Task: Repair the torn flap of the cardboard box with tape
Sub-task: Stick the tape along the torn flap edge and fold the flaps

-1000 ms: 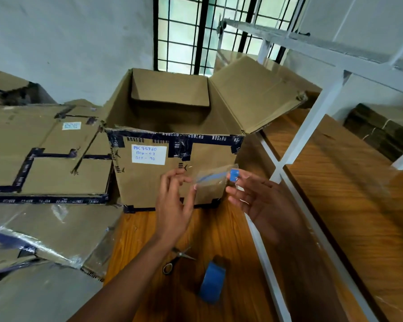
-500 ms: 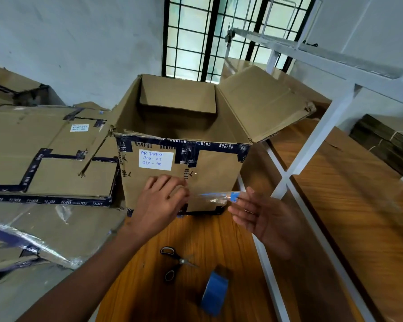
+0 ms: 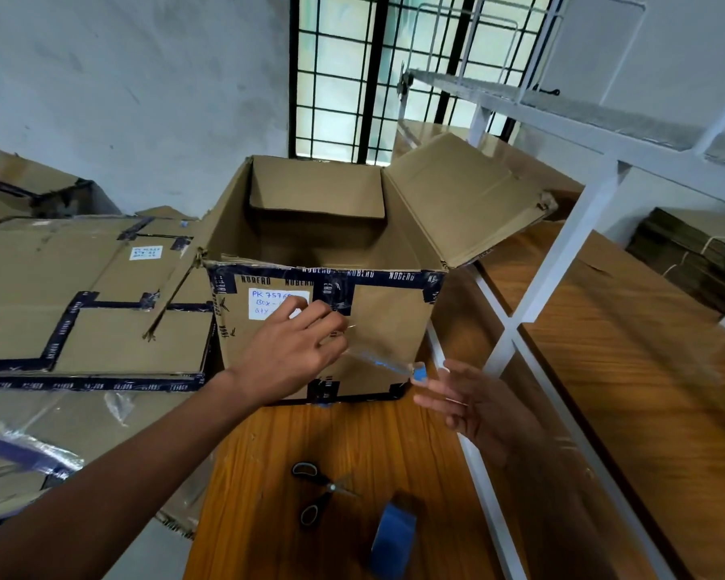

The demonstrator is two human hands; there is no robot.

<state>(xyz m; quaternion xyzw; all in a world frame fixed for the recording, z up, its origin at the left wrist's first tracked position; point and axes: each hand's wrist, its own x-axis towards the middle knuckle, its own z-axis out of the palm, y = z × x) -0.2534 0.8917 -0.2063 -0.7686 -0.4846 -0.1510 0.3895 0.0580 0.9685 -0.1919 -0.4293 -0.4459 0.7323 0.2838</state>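
One open corrugated box (image 3: 377,328), matte brown and edged with dark printed tape, is stood on a glossy wood-grain surface (image 3: 277,496). A strip (image 3: 373,357) of clear, shiny tape with a blue end is stretched between two hands in front of the box's near wall. The left hand (image 3: 294,353) is reached forward, palm down, its fingers pinched on one end by the white label (image 3: 268,301). The right hand (image 3: 469,403) is held with fingers splayed, the blue end pinched at its fingertips. One pair of black-handled scissors (image 3: 317,493) and one blue tape roll (image 3: 394,537) are laid nearer on the surface.
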